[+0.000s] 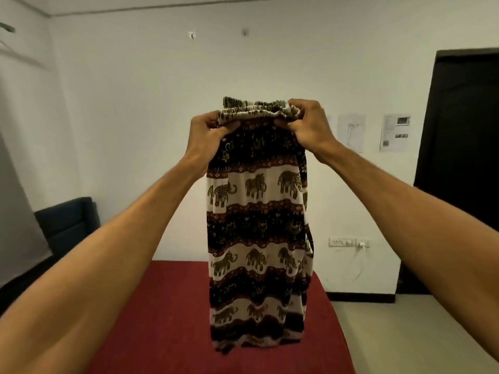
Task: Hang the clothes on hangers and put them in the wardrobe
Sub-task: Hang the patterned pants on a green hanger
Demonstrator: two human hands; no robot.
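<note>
Gripping the gathered waistband at the centre of the frame, the left hand (209,130) and right hand (307,125) have their fingers (293,105) curled and clamped on the elephant-print garment (256,211), which hangs straight down over the red bed (167,306) in the lower frame.

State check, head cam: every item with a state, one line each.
Black, red and cream elephant-print cloth garment: held up by waistband, hanging straight, no hanger.
Left hand: grips waistband, left end.
Right hand: grips waistband, right end.
White wall charger: plugged in, cable dangling.
</note>
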